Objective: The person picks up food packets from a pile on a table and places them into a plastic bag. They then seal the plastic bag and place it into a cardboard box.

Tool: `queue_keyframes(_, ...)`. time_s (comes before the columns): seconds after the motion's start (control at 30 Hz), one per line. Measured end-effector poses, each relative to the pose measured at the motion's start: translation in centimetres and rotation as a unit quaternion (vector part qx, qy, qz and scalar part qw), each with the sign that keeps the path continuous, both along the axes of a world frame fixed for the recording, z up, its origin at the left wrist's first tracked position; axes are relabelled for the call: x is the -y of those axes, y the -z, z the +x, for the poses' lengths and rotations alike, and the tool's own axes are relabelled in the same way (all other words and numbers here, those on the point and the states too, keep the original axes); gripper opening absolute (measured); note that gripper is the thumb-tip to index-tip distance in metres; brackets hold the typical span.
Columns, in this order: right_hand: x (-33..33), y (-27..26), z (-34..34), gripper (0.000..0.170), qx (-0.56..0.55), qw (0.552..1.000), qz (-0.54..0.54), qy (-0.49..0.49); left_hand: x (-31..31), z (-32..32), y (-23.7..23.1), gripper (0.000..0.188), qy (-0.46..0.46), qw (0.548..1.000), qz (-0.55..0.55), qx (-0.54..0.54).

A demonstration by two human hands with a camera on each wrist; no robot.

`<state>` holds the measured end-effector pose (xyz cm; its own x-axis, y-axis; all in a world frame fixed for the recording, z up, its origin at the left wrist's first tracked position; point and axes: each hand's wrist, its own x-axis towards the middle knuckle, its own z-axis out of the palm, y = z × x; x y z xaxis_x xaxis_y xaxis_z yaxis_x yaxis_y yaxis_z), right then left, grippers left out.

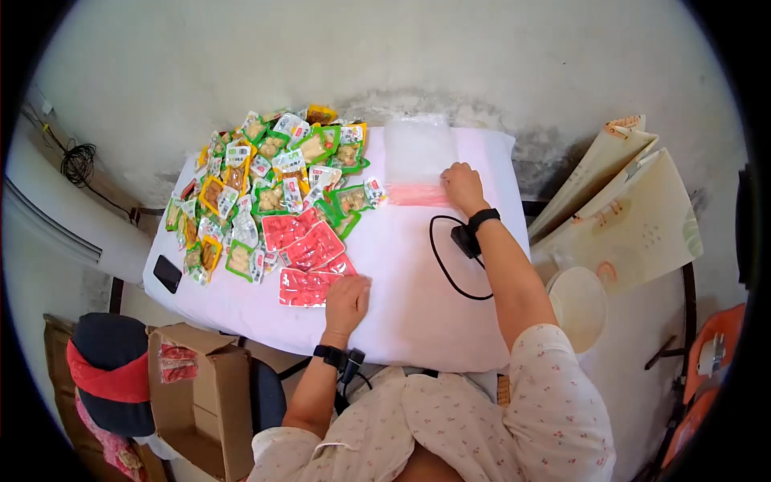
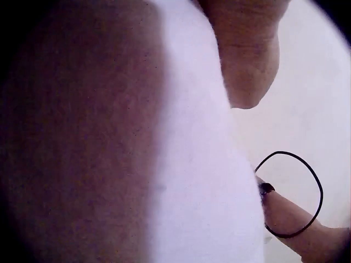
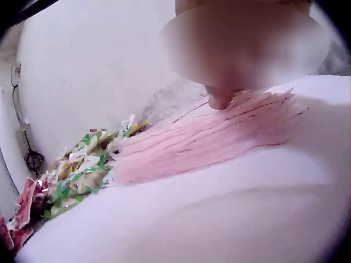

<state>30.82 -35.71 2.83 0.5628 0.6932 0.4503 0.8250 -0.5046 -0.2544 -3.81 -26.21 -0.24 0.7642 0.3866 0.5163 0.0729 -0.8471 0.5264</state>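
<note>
My right hand, fingers bent, is at the right edge of a stack of clear plastic bags with red-streaked ends. In the right wrist view one fingertip touches the reddish bag ends; the rest of that hand is blurred, so I cannot tell whether it pinches a bag. Loosely curled, my left hand rests on the white cloth beside several red foil packets. Its fingertips are hidden in the head view, and the left wrist view shows mostly cloth and part of the hand.
A heap of green and yellow snack packets covers the table's left side. A phone lies near its left edge. An open cardboard box with a red packet stands below. At right are folded boards and a pale bucket.
</note>
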Motion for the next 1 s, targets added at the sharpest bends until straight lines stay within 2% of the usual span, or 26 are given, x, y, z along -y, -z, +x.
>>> queue_keyframes(0.07,0.0,0.4,0.5,0.012,-0.023,0.998,-0.057,0.029,0.2,0.1,0.1,0.008,-0.018,1.000,0.006,0.021)
queue_keyframes(0.1,0.0,0.7,0.7,0.012,-0.022,0.998,-0.051,0.027,0.1,0.2,0.1,0.008,-0.020,0.999,0.011,0.022)
queue_keyframes(0.17,0.5,0.6,0.5,0.009,-0.062,0.992,0.103,0.039,0.1,0.2,0.0,0.008,-0.016,0.999,0.027,0.010)
queue_keyframes(0.2,0.6,0.6,0.5,0.009,-0.061,0.992,0.108,0.040,0.1,0.2,0.0,0.008,-0.015,0.999,0.031,0.011)
queue_keyframes(0.27,1.0,-1.0,-0.3,0.005,0.001,0.961,0.275,-0.002,0.3,0.4,-0.1,0.009,-0.026,0.999,0.044,0.015)
queue_keyframes(0.4,3.5,-4.2,-3.8,0.003,0.012,0.960,0.274,-0.048,0.5,0.5,-0.4,0.011,-0.021,0.998,0.057,0.027)
queue_keyframes(0.47,5.0,-5.2,-6.1,0.006,0.000,0.956,0.277,-0.098,0.7,0.4,-0.8,0.013,-0.032,0.993,0.110,0.020)
queue_keyframes(0.5,5.8,-5.6,-7.5,0.008,-0.019,0.957,0.274,-0.091,0.9,0.4,-1.0,0.013,-0.031,0.993,0.109,0.020)
queue_keyframes(0.6,7.6,-5.3,-11.0,0.009,-0.010,0.950,0.289,-0.122,1.8,1.4,-2.0,0.014,-0.030,0.992,0.120,0.020)
queue_keyframes(0.63,8.1,-4.9,-12.4,0.010,-0.012,0.949,0.286,-0.129,2.8,2.3,-2.2,0.014,-0.041,0.996,-0.074,0.019)
queue_keyframes(0.67,8.4,-4.1,-13.9,0.010,-0.018,0.950,0.283,-0.128,3.9,2.9,-2.3,0.014,-0.052,0.963,-0.265,0.018)
queue_keyframes(0.7,8.7,-3.2,-15.3,0.010,-0.017,0.959,0.249,-0.133,4.8,3.5,-2.7,0.014,-0.055,0.962,-0.268,0.013)
queue_keyframes(0.73,8.9,-2.4,-16.6,0.010,-0.013,0.967,0.215,-0.138,5.7,4.2,-3.2,0.017,-0.020,0.875,-0.482,0.045)
queue_keyframes(0.77,9.2,-1.6,-17.9,0.009,-0.033,0.971,0.190,-0.139,6.4,4.6,-3.3,0.020,0.014,0.740,-0.668,0.077)
queue_keyframes(0.87,9.3,0.8,-20.9,0.010,-0.082,0.969,0.194,-0.131,7.5,4.6,-1.3,0.015,-0.001,0.717,-0.693,0.078)
queue_keyframes(0.9,9.7,1.6,-22.2,0.008,-0.141,0.954,0.231,-0.128,8.2,4.1,-0.4,0.013,-0.030,0.704,-0.705,0.082)
queue_keyframes(1.0,9.9,2.9,-23.0,0.009,-0.176,0.940,0.270,-0.109,8.6,3.4,0.4,0.015,-0.055,0.709,-0.700,0.074)
